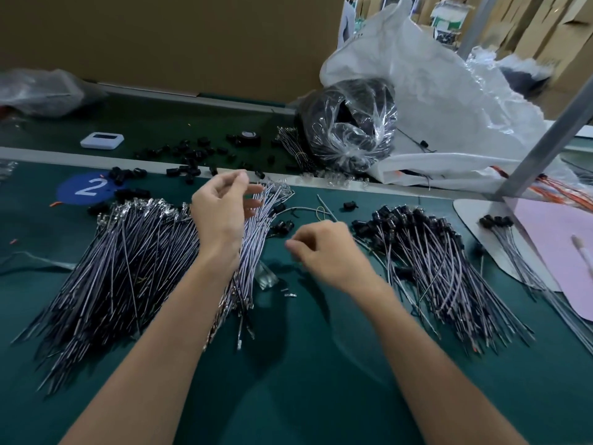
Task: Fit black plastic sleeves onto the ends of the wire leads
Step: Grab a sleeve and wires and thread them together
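Your left hand point(221, 213) hovers over the bare leads point(128, 252), fingers loosely bent and thumb near forefinger; I cannot tell whether it pinches one. Your right hand point(324, 248) is curled as if pinching, but blur hides what it holds, if anything. The leads lie fanned on the bench point(305, 364) at your left. They look light, thin and springy and will probably tangle, so take one close behind its metal tip, where it should be stiff enough to push. A few sleeves point(281, 227) lie just beyond your right hand, with more scattered farther back; they look small, hard and apt to roll. Sleeved leads point(433, 252) crowd the right, near a pink sheet point(558, 252) and a post point(545, 146). A bag point(349, 123) sits farthest.
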